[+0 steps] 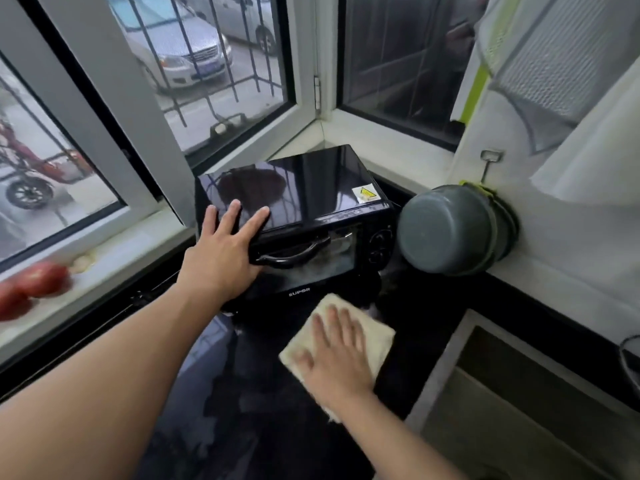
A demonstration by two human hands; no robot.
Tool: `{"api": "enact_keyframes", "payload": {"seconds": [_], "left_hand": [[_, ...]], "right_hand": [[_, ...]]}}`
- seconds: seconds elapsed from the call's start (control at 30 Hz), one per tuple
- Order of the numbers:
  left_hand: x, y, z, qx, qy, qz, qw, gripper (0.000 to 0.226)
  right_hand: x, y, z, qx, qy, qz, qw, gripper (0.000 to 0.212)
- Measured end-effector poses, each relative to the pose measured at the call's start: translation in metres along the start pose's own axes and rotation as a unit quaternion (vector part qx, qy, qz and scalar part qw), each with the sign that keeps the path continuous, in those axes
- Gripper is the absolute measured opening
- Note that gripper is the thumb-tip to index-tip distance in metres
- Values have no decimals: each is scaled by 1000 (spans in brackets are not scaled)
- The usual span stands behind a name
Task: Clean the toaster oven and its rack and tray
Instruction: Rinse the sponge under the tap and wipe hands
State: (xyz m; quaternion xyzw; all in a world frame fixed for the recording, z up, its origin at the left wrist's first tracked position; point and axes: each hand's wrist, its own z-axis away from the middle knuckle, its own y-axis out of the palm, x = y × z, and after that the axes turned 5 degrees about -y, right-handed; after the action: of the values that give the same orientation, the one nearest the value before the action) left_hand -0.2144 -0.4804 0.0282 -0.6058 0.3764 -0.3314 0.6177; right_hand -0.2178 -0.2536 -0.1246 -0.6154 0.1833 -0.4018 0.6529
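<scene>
Black countertop [433, 317]: closed toaster oven [304, 202]

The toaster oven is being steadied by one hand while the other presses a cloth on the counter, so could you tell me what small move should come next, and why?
Probably lift the cloth under the right hand onto the toaster oven and wipe it: the left hand already braces its top front edge, and the door is shut.

- Daylight came through the window [221, 64], soft and even.
- The oven top [298, 188] showed glossy reflections.
- Edges bowed strongly; red fruit [31, 285] at left was blurred.
</scene>
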Motion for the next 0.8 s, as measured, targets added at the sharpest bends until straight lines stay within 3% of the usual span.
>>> {"api": "enact_keyframes", "payload": {"seconds": [0.1, 0.17, 0.23, 0.3, 0.37, 0.47, 0.6, 0.73, 0.8], "left_hand": [[-2, -4, -3, 25, -4, 11, 1000, 100], [4, -9, -1, 47, 15, 25, 998, 102], [17, -8, 13, 32, 37, 99, 994, 100], [38, 5, 45, -22, 16, 177, 984, 94], [70, 31, 90, -74, -46, 214, 973, 82], [134, 73, 177, -66, -181, 219, 957, 61], [225, 106, 311, 43, -338, 106, 934, 47], [263, 109, 383, 158, -353, 78, 919, 83], [260, 109, 397, 209, -339, 51, 916, 93]], "right_hand": [[40, 12, 30, 43, -151, -7, 988, 74], [0, 2, 26, 40, -142, 17, 989, 72], [-66, -18, 11, -3, -6, 34, 999, 73], [-122, -42, -7, -10, 162, 21, 987, 73], [-126, -51, -14, -2, 221, 5, 975, 72], [-41, -15, 0, -27, 109, 42, 993, 71], [118, 30, 12, 40, -83, 40, 995, 71], [211, 49, -15, 69, -177, 31, 981, 72], [240, 63, 15, 76, -209, 33, 974, 72]]}}
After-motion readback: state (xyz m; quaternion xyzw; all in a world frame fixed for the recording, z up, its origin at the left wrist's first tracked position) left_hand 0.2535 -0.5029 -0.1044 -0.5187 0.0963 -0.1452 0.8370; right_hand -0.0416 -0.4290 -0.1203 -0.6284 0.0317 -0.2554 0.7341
